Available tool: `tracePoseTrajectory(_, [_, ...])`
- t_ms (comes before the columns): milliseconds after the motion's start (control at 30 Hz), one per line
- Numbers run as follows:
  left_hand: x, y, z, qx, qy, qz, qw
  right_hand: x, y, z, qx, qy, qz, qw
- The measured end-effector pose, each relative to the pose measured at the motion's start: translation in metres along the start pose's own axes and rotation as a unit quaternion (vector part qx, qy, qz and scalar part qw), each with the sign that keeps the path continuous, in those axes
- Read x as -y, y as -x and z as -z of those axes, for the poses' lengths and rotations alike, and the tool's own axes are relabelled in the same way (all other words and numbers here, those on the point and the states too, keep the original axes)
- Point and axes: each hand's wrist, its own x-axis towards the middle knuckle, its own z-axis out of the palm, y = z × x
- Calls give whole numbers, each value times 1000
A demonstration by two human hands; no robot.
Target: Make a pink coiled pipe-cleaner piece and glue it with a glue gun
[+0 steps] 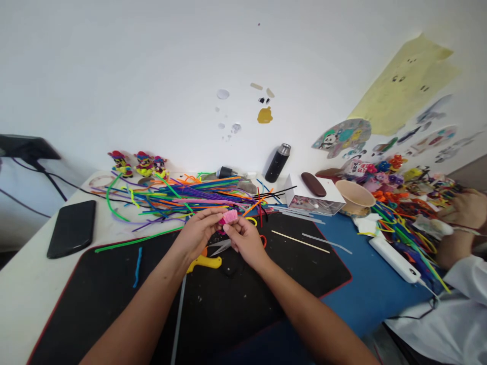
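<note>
Between my two hands is a small pink fuzzy piece (230,217), which looks like bent pipe cleaner. My left hand (201,230) pinches its left side, where a darker pink part shows. Thumb and fingers of my right hand (245,238) close on its lower right side. Below the hands, a yellow glue gun (205,261) lies on the black mat (243,314), with a glue stick (179,319) trailing from it. Scissors (220,247) with orange-red handles lie partly hidden under my hands. A short blue pipe cleaner (137,267) is on the mat at left.
A pile of coloured pipe cleaners (190,195) spreads behind my hands. Left are a black phone (72,229) and several small dolls (143,165). Behind right stand a black flask (278,163), a white box (315,195) and a bowl (355,196). A co-worker's hand (466,209) is at far right.
</note>
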Motion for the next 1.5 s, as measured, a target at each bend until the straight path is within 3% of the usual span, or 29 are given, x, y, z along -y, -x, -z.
tracePoseTrajectory(500, [-5, 3, -3, -15, 20, 28, 999, 1, 2, 1, -17, -5, 15, 1000])
tracePoseTrajectory(1500, [-2, -2, 8, 31, 54, 62, 996, 8, 6, 1, -11, -37, 30, 999])
